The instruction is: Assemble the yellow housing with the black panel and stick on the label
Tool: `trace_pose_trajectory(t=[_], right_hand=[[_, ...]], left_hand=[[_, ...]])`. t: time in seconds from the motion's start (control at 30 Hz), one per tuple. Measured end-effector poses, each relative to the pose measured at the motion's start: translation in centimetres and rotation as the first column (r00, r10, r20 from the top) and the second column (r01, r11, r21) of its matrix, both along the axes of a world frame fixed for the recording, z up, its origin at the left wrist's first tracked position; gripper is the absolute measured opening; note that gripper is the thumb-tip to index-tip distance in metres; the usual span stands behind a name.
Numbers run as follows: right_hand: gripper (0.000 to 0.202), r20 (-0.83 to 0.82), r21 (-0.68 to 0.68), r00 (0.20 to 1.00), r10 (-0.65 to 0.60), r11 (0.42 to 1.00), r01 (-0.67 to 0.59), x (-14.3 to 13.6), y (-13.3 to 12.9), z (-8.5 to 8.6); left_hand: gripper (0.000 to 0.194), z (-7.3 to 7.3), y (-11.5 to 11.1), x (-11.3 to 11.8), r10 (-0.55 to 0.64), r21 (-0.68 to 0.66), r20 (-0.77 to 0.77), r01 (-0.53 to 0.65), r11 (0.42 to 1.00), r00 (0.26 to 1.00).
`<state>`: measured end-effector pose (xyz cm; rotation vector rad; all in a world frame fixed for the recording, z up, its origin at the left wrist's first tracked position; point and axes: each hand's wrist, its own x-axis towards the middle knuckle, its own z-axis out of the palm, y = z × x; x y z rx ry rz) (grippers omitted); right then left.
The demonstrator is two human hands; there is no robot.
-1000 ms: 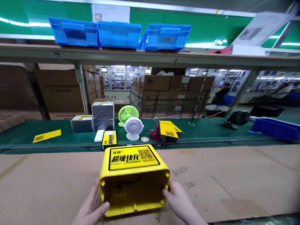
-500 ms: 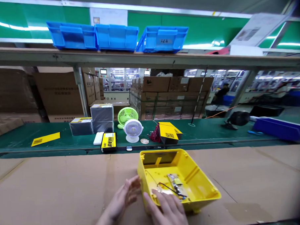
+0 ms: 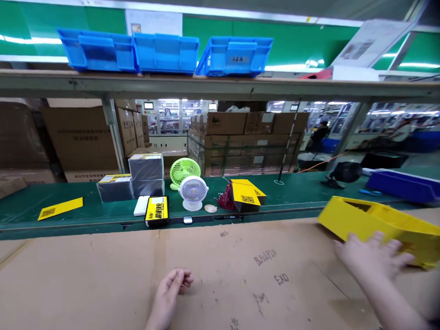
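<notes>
My right hand (image 3: 373, 255) is at the right, fingers spread against the near side of a yellow plastic housing (image 3: 375, 221). The hand is slightly blurred and not wrapped round it. The housing stands tilted at the right end of the cardboard, its inside mostly turned from view. My left hand (image 3: 173, 286) hovers over the cardboard sheet (image 3: 101, 287) left of centre, well apart from the housing. Its fingers are curled with the thumb against them, and nothing shows in them.
Behind the cardboard, a green bench holds a white fan (image 3: 193, 191), a green fan (image 3: 185, 171), yellow-labelled boxes (image 3: 147, 175) and a dark blue bin (image 3: 408, 186). Blue bins (image 3: 166, 53) stand on the shelf above. Handwriting marks the cardboard.
The yellow housing has moved from the centre to the far right and tipped, with my right hand against it. My left hand has come away from it and its fingers have closed.
</notes>
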<state>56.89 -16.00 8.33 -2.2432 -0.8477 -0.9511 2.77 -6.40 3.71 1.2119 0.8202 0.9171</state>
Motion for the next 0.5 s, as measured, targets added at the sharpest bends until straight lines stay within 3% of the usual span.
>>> trace_pose_trajectory(t=[0.03,0.1,0.2,0.27,0.37,0.5], right_hand=[[0.049,0.001,-0.115,1.000,-0.027,0.993,0.027,-1.3,1.5,0.2],[0.041,0.079,-0.319,0.984,0.159,0.940,-0.126,-5.6,4.8,0.7],[0.031,0.128,-0.463,0.899,0.418,0.827,-0.319,-13.4,9.6,1.8],[0.029,0.070,-0.538,0.881,0.468,0.761,-0.361,-17.2,12.4,2.4],[0.037,-0.025,-0.604,0.907,0.420,0.717,-0.348,-19.3,15.7,3.1],[0.051,-0.079,-0.613,0.931,0.355,0.720,-0.326,-19.7,18.0,3.7]], left_hand=[[0.039,0.0,0.0,0.0,0.000,0.005,-0.008,0.000,1.000,1.000],[0.039,0.0,0.1,0.1,-0.003,0.014,-0.020,0.003,1.000,1.000],[0.041,-0.3,0.5,0.2,-0.012,0.012,-0.021,0.013,1.000,1.000],[0.042,-0.6,0.8,0.2,-0.017,0.008,-0.016,0.017,1.000,1.000],[0.041,-1.0,1.1,0.2,-0.021,0.019,-0.003,0.021,1.000,1.000],[0.042,-1.3,1.5,0.0,-0.008,-0.009,0.052,0.008,1.000,0.999]])
